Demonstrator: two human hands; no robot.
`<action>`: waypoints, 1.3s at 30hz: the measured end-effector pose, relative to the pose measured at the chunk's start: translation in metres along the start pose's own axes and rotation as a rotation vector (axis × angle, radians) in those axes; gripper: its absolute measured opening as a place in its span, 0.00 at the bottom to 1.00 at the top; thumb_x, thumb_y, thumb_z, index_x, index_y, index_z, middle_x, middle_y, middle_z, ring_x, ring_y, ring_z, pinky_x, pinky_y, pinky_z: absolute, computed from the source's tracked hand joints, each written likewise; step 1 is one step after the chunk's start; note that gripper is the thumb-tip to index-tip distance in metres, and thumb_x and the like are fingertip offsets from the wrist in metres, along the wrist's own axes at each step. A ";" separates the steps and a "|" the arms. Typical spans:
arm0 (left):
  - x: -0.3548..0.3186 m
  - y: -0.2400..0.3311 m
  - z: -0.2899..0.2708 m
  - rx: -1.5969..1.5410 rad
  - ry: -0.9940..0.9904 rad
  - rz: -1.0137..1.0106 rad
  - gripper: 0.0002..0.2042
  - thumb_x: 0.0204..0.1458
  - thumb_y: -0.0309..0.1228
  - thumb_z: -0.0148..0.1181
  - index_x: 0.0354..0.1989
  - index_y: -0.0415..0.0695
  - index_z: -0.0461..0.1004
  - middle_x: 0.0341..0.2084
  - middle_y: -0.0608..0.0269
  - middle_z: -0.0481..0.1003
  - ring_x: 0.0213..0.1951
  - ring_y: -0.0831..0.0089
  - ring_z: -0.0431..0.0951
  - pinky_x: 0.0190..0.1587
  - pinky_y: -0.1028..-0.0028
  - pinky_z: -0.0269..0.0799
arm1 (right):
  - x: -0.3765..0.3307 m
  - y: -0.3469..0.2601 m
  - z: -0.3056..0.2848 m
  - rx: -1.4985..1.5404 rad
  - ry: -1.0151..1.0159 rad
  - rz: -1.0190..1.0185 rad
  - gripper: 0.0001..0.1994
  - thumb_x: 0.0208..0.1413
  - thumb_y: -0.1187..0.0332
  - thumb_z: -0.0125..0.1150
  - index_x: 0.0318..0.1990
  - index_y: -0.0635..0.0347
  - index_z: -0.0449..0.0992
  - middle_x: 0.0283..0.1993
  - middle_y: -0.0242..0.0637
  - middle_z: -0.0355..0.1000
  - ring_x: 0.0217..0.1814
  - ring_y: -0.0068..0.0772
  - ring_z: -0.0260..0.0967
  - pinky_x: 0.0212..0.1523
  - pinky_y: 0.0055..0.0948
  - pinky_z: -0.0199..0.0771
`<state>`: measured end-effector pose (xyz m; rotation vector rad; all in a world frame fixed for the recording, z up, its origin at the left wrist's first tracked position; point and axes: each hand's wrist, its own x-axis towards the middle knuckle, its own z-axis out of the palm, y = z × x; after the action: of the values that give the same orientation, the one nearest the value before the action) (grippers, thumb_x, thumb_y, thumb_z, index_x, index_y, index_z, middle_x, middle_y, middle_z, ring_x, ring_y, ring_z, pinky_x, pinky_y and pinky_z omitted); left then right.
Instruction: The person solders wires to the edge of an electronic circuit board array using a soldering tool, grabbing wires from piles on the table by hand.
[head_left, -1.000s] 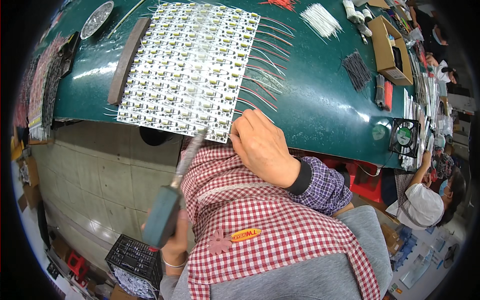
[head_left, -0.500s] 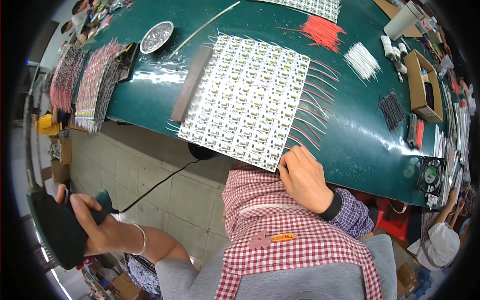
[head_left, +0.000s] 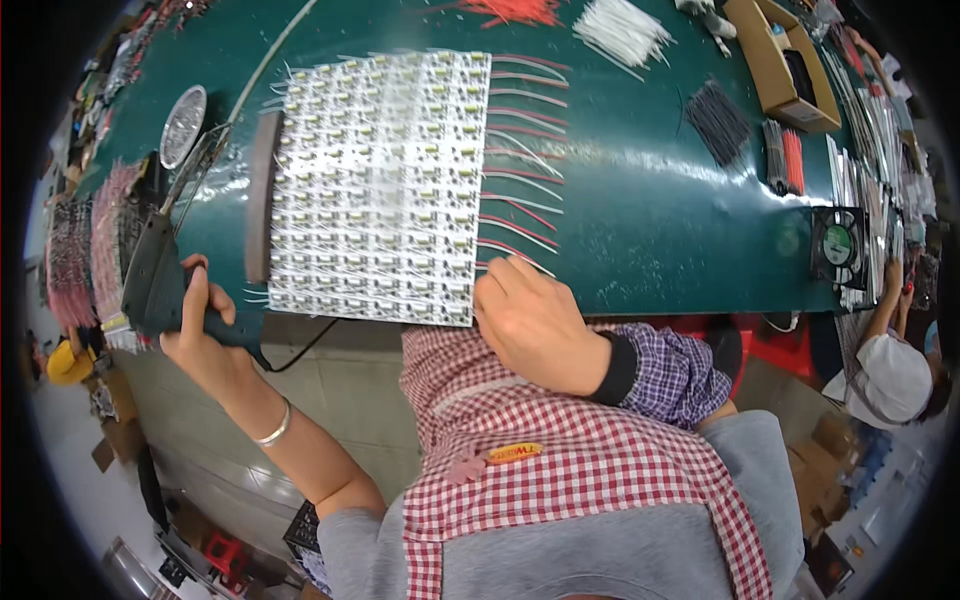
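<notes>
Your left grip point(head_left: 208, 325) wraps soldering gun point(head_left: 153, 275), tip beyond panel's left side. Circuit-board panel point(head_left: 380, 200) lies on worktop point(head_left: 660, 220). Right grip point(head_left: 535, 325) bunched at panel's near right corner; cannot tell if pinching. Steady panel there; guide tip clear of loose wires point(head_left: 525, 178).

We have passage over bare green tabletop point(head_left: 670, 225) between the wires point(head_left: 530, 160) and the fan point(head_left: 838, 246); the brown bar point(head_left: 263, 200) fences the board panel point(head_left: 380, 190) leftward, the right hand point(head_left: 540, 325) blocks its near-right corner, and the green tool point(head_left: 153, 275) perhaps touches the dish point(head_left: 182, 128).
</notes>
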<state>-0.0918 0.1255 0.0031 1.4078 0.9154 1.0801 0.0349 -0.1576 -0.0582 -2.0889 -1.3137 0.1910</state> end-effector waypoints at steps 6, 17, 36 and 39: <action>-0.108 0.014 -0.008 0.020 -0.223 -0.059 0.22 0.45 0.22 0.61 0.51 0.27 0.69 0.31 0.47 0.75 0.14 0.78 0.63 0.16 0.80 0.57 | -0.003 0.000 0.002 0.004 -0.033 0.018 0.07 0.48 0.77 0.62 0.30 0.63 0.68 0.30 0.41 0.62 0.34 0.43 0.66 0.32 0.36 0.70; -0.198 0.007 -0.023 0.041 -0.199 -0.343 0.26 0.45 0.18 0.61 0.56 0.30 0.65 0.40 0.45 0.75 0.17 0.76 0.67 0.18 0.79 0.62 | -0.001 0.015 -0.023 0.224 -0.072 0.033 0.06 0.48 0.76 0.61 0.31 0.63 0.69 0.32 0.40 0.65 0.37 0.42 0.67 0.33 0.35 0.71; -0.186 -0.002 0.011 -0.063 -0.179 -0.426 0.24 0.48 0.20 0.62 0.56 0.32 0.65 0.44 0.45 0.74 0.19 0.77 0.67 0.20 0.79 0.62 | -0.007 0.209 -0.143 -0.712 0.441 0.329 0.13 0.43 0.76 0.69 0.37 0.63 0.73 0.39 0.43 0.68 0.45 0.47 0.66 0.45 0.41 0.69; -0.185 -0.001 0.016 -0.055 -0.163 -0.433 0.24 0.48 0.20 0.61 0.56 0.31 0.65 0.44 0.45 0.74 0.18 0.78 0.67 0.19 0.79 0.62 | -0.004 0.211 -0.144 -0.686 0.442 0.337 0.10 0.44 0.76 0.69 0.34 0.62 0.73 0.36 0.42 0.69 0.42 0.47 0.67 0.43 0.41 0.69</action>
<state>-0.1300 -0.0551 -0.0206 1.1625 1.0042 0.6503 0.2557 -0.2847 -0.0729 -2.6993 -0.8086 -0.6341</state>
